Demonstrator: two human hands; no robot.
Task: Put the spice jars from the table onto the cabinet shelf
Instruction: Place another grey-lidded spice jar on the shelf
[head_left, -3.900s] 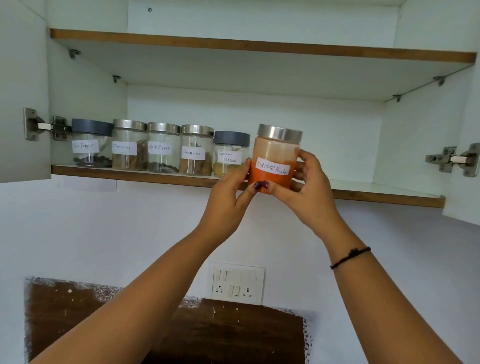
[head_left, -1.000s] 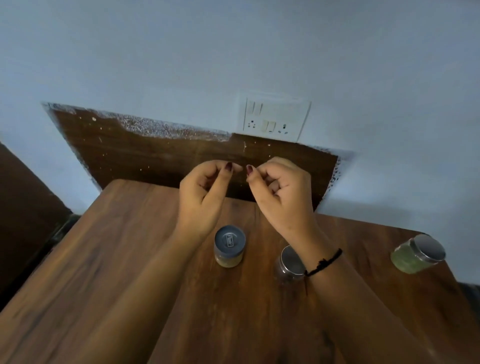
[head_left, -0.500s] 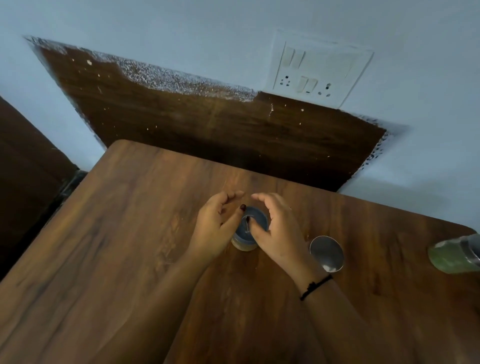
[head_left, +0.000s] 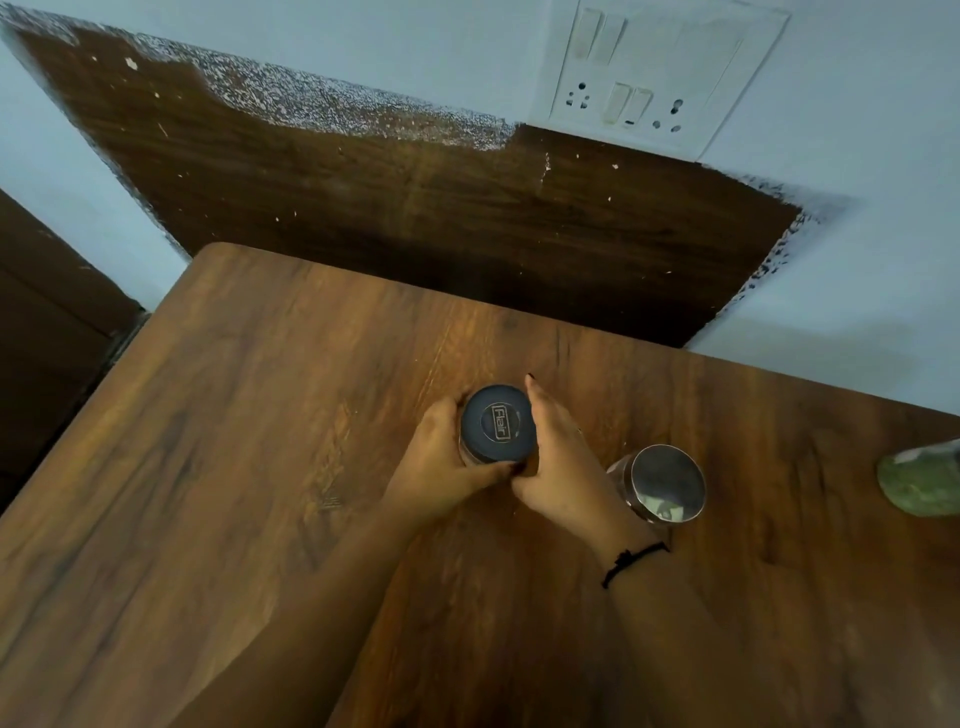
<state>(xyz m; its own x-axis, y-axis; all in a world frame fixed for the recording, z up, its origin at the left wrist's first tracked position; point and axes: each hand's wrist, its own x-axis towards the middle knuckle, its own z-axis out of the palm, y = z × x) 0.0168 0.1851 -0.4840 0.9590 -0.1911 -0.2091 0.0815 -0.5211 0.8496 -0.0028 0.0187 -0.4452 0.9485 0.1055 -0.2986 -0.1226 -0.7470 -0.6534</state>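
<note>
- Grip enclosed dark-lidded jar (head_left: 497, 423): left hand (head_left: 441, 462) and right hand (head_left: 556, 457) wrapped its sides, probably for a steady lift.
- That jar stood upright on table (head_left: 260, 415), between both palms.
- Steel-lidded jar (head_left: 667, 483) stood just right of the grip; green jar (head_left: 924, 483) lay farther right.

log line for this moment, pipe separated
phase: grasp | left hand: grips dark-lid jar | right hand: grips dark-lid jar | table: steel-lid jar, green jar

Black cord bracelet (head_left: 631, 560) on right wrist, dark-painted nails (head_left: 530, 376)
</note>
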